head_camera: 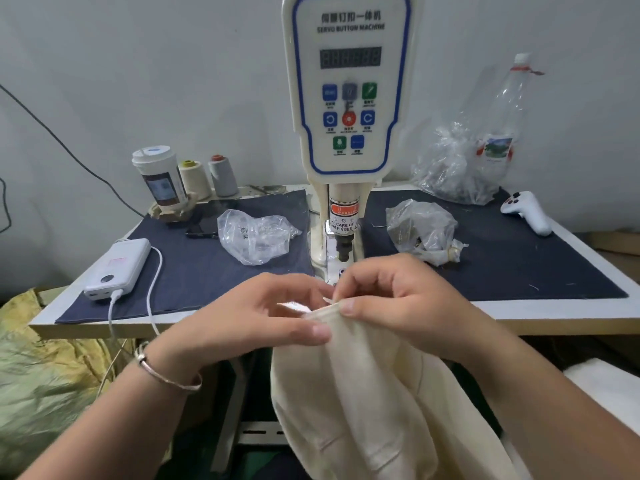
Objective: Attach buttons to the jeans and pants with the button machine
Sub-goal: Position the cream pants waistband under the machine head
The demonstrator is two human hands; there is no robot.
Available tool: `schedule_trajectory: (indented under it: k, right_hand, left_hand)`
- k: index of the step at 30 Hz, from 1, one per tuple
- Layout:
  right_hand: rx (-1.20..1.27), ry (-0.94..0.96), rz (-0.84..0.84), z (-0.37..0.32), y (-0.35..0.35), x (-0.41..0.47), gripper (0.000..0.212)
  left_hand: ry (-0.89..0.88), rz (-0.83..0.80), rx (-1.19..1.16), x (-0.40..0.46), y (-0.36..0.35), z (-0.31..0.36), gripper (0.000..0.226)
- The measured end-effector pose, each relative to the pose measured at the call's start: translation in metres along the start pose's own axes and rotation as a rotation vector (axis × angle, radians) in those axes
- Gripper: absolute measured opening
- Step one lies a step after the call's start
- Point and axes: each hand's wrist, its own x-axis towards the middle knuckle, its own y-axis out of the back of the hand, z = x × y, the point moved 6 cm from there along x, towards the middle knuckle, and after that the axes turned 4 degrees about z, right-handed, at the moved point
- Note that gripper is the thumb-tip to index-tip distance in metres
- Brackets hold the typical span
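A pair of cream pants (374,393) is being held at its top edge, just in front of the bench (588,315) and below the button machine (346,98). The left hand (263,313) is pinching the cloth edge with thumb and fingers closed on it, and the right hand (398,299) is gripping the same edge from the other side, its fingers (348,306) pressed on the fold; the two hands are nearly touching. No button is being seen on the visible cloth, and the fabric is not yet lying under the punch (344,251), so this garment is being judged as still at the positioning step, with the pressing itself left to do. How many garments are finished cannot be told. The rest of the pants is hanging below the bench edge toward the lap. Open room is being offered straight ahead, in the narrow lane between the hands and the punch. To the left a plastic bag (256,235) and a power bank (119,268) with its cable (152,292) are lying near; to the right a second bag (420,230) is sitting close to the machine base, so sideways room is being judged tight.
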Motion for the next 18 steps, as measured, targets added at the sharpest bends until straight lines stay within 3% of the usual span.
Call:
schedule_trajectory:
  k: [3,5,9,11,13,16,18]
  right_hand:
    - [-0.216,0.047,0.006,-0.009,-0.011,0.000,0.009]
    - [-0.236,0.058,0.031,-0.011,-0.010,-0.005,0.009]
    - [-0.056,0.051,0.110,-0.002,0.004,-0.019,0.011]
    - [0.034,0.002,0.175,0.013,0.030,-0.027,0.023]
    - [0.035,-0.089,0.037,0.035,0.048,-0.037,0.037]
    - [0.078,-0.332,-0.347,0.072,0.033,-0.055,0.057]
    - [0.033,-0.441,-0.466,0.097,0.018,-0.064,0.057]
  left_hand:
    - [0.088,-0.051,0.147,0.003,-0.010,0.017,0.029]
    - [0.124,-0.032,0.175,0.006,-0.013,0.020,0.020]
    - [0.174,-0.066,0.116,0.004,-0.015,0.015,0.045]
    - [0.151,-0.151,0.075,-0.003,-0.016,0.014,0.037]
    - [0.089,-0.240,-0.002,-0.011,-0.019,0.016,0.014]
    - [-0.016,-0.308,-0.155,-0.020,-0.020,0.018,0.014]
    - [-0.059,-0.337,-0.228,-0.027,-0.016,0.017,0.013]
